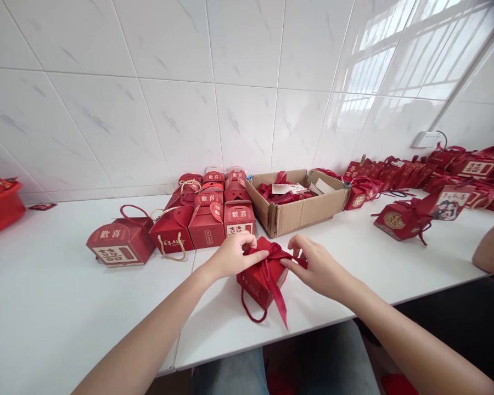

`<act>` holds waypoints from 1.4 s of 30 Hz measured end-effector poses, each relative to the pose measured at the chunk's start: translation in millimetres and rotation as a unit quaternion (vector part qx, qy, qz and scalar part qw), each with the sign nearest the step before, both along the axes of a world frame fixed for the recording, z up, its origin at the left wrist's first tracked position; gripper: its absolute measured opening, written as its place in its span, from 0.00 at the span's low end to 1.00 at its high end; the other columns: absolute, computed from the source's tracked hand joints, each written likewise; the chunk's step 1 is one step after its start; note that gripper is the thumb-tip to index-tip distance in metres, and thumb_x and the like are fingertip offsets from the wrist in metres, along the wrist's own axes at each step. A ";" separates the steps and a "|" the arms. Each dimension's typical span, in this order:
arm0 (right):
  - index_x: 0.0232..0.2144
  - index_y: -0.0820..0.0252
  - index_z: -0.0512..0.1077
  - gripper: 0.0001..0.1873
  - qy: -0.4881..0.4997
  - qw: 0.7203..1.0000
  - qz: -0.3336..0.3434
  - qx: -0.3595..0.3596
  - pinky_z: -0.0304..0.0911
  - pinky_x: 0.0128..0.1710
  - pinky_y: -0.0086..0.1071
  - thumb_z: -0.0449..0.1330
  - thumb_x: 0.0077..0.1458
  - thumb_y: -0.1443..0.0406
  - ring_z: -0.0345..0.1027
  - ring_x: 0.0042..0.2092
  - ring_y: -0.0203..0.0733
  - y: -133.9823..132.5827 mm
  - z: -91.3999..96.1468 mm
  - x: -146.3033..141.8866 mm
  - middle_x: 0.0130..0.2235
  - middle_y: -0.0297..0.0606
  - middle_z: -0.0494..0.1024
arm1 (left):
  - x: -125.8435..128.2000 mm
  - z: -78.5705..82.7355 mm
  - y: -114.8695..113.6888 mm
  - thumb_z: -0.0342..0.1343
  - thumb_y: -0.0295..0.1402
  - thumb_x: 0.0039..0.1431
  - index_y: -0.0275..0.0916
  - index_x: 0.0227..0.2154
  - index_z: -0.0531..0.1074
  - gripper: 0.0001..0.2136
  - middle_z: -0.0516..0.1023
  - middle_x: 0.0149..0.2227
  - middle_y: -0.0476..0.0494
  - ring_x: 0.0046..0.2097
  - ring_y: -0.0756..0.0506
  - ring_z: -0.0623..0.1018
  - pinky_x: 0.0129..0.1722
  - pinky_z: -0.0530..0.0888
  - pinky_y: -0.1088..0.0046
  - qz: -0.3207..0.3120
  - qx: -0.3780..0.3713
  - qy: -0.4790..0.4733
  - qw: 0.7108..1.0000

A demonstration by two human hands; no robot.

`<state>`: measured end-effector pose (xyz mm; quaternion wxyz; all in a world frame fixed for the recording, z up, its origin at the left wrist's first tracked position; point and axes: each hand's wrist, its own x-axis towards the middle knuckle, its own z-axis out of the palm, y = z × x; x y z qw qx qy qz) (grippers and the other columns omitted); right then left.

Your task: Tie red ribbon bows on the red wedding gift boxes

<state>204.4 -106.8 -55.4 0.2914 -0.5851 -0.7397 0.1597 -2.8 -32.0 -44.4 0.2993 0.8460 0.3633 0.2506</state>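
Note:
A small red gift box (258, 285) stands on the white table (66, 296) right in front of me, with a red ribbon bow (271, 257) on top and a cord handle hanging at its front. My left hand (231, 254) pinches the left loop of the ribbon. On the other side, my right hand (318, 264) pinches the right loop. Ribbon tails trail down the box's front.
Several finished red gift boxes (206, 216) are grouped behind, one lying apart (117, 244). An open cardboard box (298, 211) holds ribbons and cards. More red boxes (415, 175) line the tiled wall on the right. Another person's arm (492, 249) rests at the right edge. A red container (0, 206) sits far left.

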 end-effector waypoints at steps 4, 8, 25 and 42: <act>0.26 0.58 0.62 0.08 -0.016 1.000 0.005 0.011 0.57 0.27 0.29 0.54 0.57 0.64 0.60 0.26 0.35 -7.3 2.9 3.0 0.26 0.33 0.69 | 1.9 -8.4 0.3 0.58 0.44 0.50 0.39 0.19 0.53 0.20 0.59 0.24 0.53 0.29 0.50 0.62 0.30 0.61 0.74 0.014 0.004 -0.013 1.000; 0.29 0.58 0.70 0.10 -0.039 0.991 0.125 0.022 0.60 0.30 0.29 0.52 0.60 0.67 0.65 0.30 0.36 -21.6 8.3 3.5 0.32 0.37 0.72 | 2.3 -13.6 1.1 0.57 0.45 0.51 0.39 0.20 0.55 0.20 0.60 0.24 0.52 0.29 0.50 0.62 0.31 0.61 0.73 0.039 -0.011 -0.023 0.999; 0.51 0.57 0.67 0.20 0.032 0.985 0.168 -0.029 0.64 0.30 0.29 0.55 0.55 0.65 0.66 0.28 0.34 40.3 15.6 0.8 0.39 0.37 0.77 | -0.5 -17.0 1.6 0.59 0.42 0.51 0.38 0.20 0.57 0.18 0.61 0.26 0.52 0.31 0.50 0.64 0.32 0.62 0.73 0.014 -0.016 -0.062 0.998; 0.37 0.58 0.66 0.06 0.040 0.971 0.226 -0.065 0.56 0.26 0.25 0.51 0.59 0.64 0.58 0.26 0.32 49.8 14.6 -4.0 0.26 0.29 0.67 | 0.1 -19.6 1.3 0.60 0.42 0.50 0.38 0.20 0.57 0.18 0.60 0.27 0.53 0.31 0.50 0.62 0.32 0.60 0.73 0.015 -0.035 -0.075 0.996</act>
